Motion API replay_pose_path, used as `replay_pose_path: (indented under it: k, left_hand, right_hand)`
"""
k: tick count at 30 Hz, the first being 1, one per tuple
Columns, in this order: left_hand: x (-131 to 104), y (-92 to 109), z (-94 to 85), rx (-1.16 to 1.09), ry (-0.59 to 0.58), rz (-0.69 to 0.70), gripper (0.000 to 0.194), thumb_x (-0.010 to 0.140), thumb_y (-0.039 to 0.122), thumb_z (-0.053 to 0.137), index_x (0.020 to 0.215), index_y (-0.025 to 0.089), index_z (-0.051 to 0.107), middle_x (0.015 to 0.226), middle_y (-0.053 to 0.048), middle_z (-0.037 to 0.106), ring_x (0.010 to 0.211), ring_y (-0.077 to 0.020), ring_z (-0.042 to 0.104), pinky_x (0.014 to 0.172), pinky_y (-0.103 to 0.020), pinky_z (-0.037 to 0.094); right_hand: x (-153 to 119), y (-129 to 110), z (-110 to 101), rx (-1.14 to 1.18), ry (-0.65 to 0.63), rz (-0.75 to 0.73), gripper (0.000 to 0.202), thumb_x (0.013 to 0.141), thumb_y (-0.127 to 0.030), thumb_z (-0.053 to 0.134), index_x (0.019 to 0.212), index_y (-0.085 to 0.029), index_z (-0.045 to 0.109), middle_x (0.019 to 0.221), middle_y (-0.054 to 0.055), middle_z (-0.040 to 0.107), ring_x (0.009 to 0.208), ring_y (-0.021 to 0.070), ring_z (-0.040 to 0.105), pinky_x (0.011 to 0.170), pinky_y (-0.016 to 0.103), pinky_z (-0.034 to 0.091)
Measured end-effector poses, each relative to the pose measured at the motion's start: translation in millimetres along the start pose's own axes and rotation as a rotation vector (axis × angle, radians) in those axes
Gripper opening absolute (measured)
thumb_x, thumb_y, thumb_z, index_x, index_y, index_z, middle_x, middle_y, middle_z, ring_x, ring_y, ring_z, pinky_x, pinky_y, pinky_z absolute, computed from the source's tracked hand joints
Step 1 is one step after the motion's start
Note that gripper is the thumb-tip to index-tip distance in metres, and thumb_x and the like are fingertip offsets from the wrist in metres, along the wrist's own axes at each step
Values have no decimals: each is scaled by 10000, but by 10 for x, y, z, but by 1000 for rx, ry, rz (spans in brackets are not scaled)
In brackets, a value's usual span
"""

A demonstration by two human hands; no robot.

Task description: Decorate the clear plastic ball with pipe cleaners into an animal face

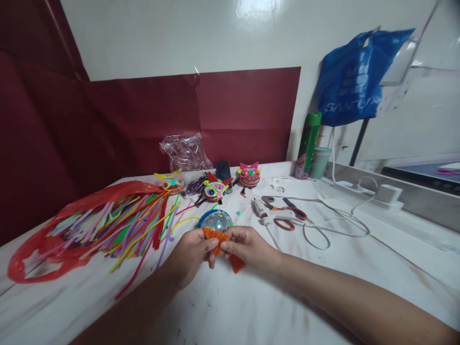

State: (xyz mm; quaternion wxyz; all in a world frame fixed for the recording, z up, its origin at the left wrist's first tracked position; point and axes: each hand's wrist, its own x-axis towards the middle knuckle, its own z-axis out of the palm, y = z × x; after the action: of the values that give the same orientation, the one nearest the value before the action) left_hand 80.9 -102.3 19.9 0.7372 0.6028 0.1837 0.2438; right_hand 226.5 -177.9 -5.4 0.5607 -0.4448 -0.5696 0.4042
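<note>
My left hand (196, 251) and my right hand (247, 247) meet over the front of the table. Between them they pinch a fuzzy orange piece (215, 238), which looks like pipe cleaners laid side by side in a pointed shape. A second orange piece (237, 263) sticks out below my right hand; whether it is joined to the first I cannot tell. Just behind my fingers lies a clear dome with a blue rim (215, 220). Three decorated animal heads stand farther back: a yellow-eared one (171, 182), a red-eared one (215, 189) and a pink-eared one (249, 175).
On the left, many coloured pipe cleaners (122, 225) spill from a red plastic bag (27, 268). To the right lie a glue gun (273, 213), orange-handled scissors (287, 224) and a looping cable (345, 232). A green can (309, 143) and a cup (319, 163) stand behind.
</note>
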Motion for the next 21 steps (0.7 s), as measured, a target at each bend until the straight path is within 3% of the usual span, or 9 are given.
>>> replay_pose_path:
  k: [5,11,16,21]
  left_hand:
    - [-5,22,-7,-25,-35,-12,231,622,313,722,709,118,635,591,-26,616,411,-60,428,410,-198,355]
    - [-2,55,6,36,-9,-6,221,603,314,709,662,121,619,579,-32,619,416,-72,441,413,-208,348]
    - [23,17,-8,31,50,-6,220,591,299,715,665,120,610,584,-20,615,427,-73,446,438,-219,365]
    - [45,-14,-26,-55,156,22,245,557,284,762,657,132,597,558,17,571,447,-81,470,462,-228,396]
  right_hand:
    - [12,25,-1,189,23,-103,377,692,-457,730,865,-184,534,657,-42,595,596,92,584,607,233,468]
    - [9,39,9,200,41,-94,328,733,-445,700,860,-173,567,657,-26,615,602,100,609,623,242,478]
    - [45,8,-44,262,18,-52,363,682,-414,752,893,-180,572,702,-31,627,630,105,624,647,255,492]
    - [109,-80,-207,174,181,-88,334,689,-408,746,860,-167,592,640,-41,601,566,91,584,593,233,462]
